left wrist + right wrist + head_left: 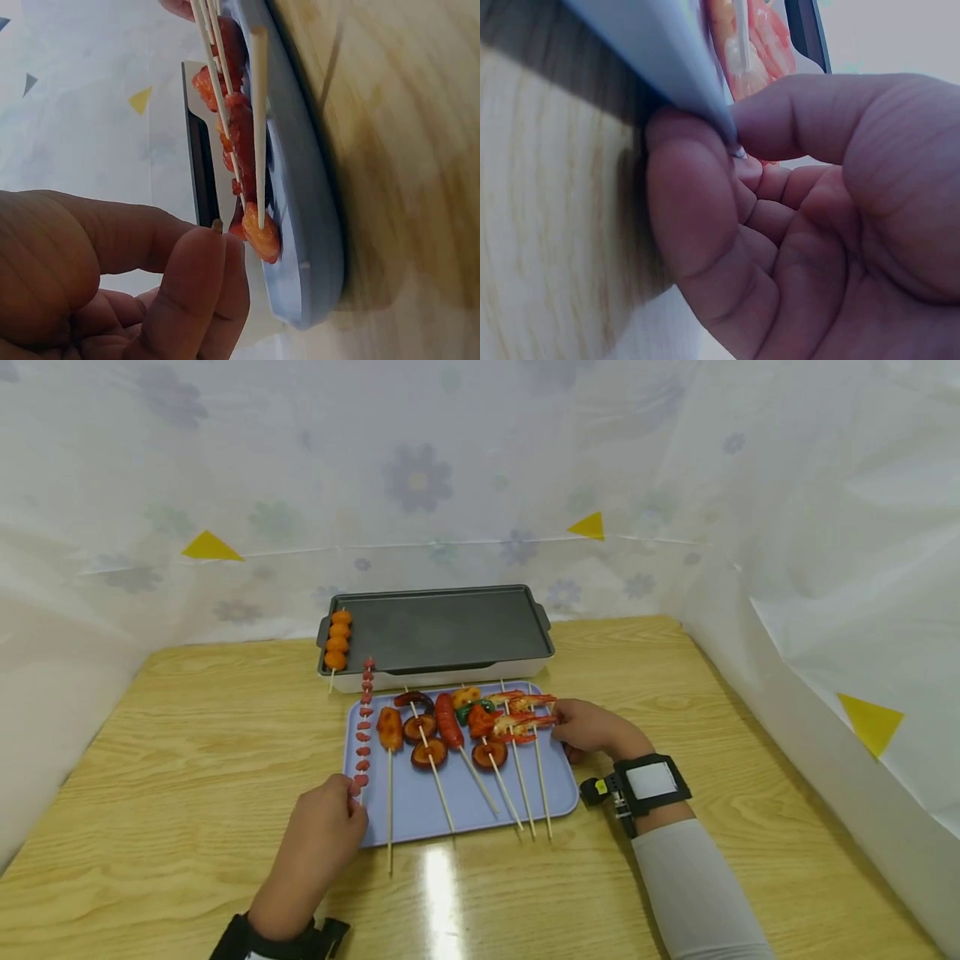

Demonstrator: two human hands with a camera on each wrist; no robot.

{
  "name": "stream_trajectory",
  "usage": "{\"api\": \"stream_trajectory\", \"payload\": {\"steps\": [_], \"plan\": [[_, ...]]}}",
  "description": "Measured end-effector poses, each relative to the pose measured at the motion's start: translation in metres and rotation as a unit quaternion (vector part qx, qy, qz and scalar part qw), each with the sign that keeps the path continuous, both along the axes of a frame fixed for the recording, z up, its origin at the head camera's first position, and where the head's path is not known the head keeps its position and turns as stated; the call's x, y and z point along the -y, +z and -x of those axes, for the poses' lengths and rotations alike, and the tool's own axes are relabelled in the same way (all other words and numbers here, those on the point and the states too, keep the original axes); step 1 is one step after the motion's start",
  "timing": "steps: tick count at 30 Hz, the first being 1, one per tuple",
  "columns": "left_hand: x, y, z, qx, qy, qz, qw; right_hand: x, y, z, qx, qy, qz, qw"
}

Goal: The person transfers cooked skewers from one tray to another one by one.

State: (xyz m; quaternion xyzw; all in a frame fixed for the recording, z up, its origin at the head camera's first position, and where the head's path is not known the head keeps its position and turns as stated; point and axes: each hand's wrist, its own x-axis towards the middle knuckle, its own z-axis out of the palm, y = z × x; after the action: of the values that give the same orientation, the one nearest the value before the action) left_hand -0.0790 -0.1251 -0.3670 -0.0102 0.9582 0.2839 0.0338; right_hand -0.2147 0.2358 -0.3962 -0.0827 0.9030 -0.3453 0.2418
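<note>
In the head view my left hand pinches the lower end of a skewer of small red pieces. This skewer stands over the left edge of a pale blue tray, its far tip close to the pan's front. The left wrist view shows the stick's end between my thumb and fingertip. My right hand grips the tray's right rim, thumb above and a finger beneath. On the tray lie a sausage skewer, mushroom skewers, shrimp skewers and a yellow-brown piece on a stick.
Behind the tray sits a dark rectangular grill pan with a pale base. A skewer of orange balls lies along its left side. Several stick ends overhang the tray's front edge. A flowered white sheet hangs behind the wooden table.
</note>
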Motion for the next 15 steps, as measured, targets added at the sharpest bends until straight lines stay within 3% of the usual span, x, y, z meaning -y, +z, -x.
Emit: {"api": "stream_trajectory", "payload": {"steps": [7, 15], "plan": [[0.001, -0.002, -0.007, -0.032, -0.007, -0.007, 0.9995, -0.001, 0.000, 0.000, 0.005, 0.000, 0.005, 1.0000], [-0.001, -0.003, -0.016, -0.024, -0.004, -0.007, 0.9997, -0.001, 0.001, 0.001, 0.005, 0.001, -0.002, 1.0000]]}}
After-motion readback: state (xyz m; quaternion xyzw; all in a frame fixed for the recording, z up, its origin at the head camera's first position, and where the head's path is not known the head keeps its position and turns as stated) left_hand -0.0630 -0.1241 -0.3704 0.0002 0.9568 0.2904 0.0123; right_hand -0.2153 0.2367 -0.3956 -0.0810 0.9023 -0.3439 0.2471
